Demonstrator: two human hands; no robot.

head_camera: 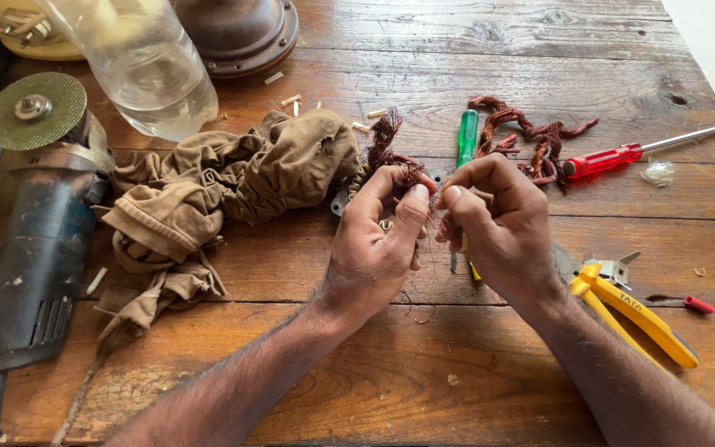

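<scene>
At the middle of the frame my left hand (pixel 378 240) and my right hand (pixel 498 228) meet fingertip to fingertip, both pinched shut on a tangle of copper wire (pixel 391 153). Yellow pliers (pixel 635 310) lie on the desk (pixel 424 364) at lower right, a red screwdriver (pixel 606 159) and another wire bundle (pixel 531 136) above, a brown rag (pixel 225 182) and grinder (pixel 39 223) to the left.

The table (pixel 473 74) is rough, worn wood; the rag (pixel 233 178) is soft brown cloth; the screwdriver (pixel 602 160) has shiny red plastic.
</scene>
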